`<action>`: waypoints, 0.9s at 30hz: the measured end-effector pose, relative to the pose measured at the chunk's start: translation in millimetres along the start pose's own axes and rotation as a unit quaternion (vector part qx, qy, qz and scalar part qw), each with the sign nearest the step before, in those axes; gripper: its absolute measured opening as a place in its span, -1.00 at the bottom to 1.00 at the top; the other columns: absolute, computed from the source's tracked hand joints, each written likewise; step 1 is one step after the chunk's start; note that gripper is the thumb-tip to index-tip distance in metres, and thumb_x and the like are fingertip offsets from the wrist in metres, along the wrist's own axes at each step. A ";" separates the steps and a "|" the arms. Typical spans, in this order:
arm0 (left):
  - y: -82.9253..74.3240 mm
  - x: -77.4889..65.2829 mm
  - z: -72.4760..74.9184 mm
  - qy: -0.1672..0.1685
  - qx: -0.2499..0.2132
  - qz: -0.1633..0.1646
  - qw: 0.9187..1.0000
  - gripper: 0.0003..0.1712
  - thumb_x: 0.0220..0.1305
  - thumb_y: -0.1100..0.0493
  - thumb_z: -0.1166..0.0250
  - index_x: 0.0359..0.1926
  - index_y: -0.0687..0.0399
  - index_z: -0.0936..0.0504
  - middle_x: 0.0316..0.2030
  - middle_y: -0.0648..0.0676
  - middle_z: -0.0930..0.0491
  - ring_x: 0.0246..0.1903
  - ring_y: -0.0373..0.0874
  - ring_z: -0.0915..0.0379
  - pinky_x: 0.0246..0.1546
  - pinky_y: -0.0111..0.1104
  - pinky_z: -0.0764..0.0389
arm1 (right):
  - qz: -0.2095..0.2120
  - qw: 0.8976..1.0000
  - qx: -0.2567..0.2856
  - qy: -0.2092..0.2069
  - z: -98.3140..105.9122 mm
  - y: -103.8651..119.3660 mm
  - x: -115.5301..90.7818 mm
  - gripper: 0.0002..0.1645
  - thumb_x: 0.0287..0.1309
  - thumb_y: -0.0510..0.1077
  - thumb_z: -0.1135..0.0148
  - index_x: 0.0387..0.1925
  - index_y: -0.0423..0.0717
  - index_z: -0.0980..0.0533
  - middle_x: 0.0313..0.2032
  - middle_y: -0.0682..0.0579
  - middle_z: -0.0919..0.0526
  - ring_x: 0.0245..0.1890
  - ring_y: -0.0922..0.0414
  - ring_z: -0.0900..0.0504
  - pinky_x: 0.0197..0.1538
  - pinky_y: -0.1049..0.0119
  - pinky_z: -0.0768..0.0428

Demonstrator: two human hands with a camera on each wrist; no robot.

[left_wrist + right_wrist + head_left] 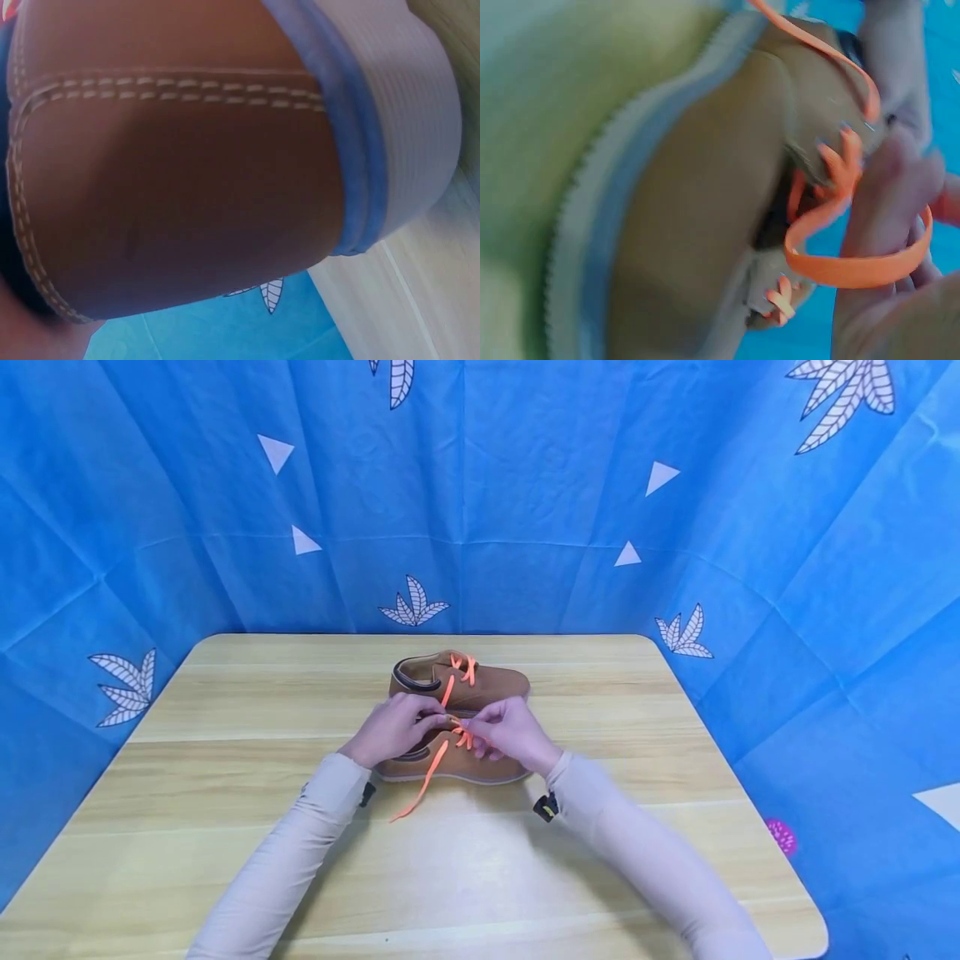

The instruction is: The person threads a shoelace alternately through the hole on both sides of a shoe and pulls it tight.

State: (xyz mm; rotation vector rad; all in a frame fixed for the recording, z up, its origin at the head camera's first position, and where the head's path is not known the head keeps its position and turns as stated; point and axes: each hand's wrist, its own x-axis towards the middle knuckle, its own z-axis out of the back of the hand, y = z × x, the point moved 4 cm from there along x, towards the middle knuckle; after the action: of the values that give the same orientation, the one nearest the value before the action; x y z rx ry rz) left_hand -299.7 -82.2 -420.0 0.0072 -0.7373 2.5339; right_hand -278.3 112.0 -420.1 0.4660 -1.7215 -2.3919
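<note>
Two brown shoes with orange laces lie side by side, toes to the right. Over the near shoe (468, 767), my left hand (396, 727) and right hand (516, 732) meet at the eyelets, and both pinch an orange shoelace (855, 271). That lace bends in a wide curve around the fingers in the right wrist view. Another lace end (431, 777) hangs over the shoe's near side onto the table. In the left wrist view the shoe's heel (187, 187) fills most of the picture; the fingertips are out of sight there.
The far shoe (498, 683) stands just behind the near one, its laces crossed at the eyelets and one end hanging toward me. Both shoes rest on a light wooden table (247, 693). A blue patterned cloth (525, 485) hangs behind and at the sides.
</note>
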 end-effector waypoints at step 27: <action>2.1 1.7 3.5 0.066 -0.063 -0.007 0.996 -0.79 0.47 0.10 -0.26 -0.07 0.04 -0.78 -0.25 0.00 -0.77 -0.37 -0.21 -0.59 -0.26 -0.29 -0.62 | 0.138 0.978 -0.048 -0.152 -33.4 -13.2 -3.0 -0.76 0.33 -0.16 -0.32 -0.44 -0.16 -0.75 -0.67 -0.03 -0.69 -0.76 0.27 -0.55 -0.65 0.38 -0.51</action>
State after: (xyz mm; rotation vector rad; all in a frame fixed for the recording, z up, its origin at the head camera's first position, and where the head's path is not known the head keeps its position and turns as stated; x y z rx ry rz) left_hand -302.6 -84.8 -417.8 -0.1944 -0.8386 2.4425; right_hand -263.4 87.3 -441.8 -0.1531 -1.6398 -2.4185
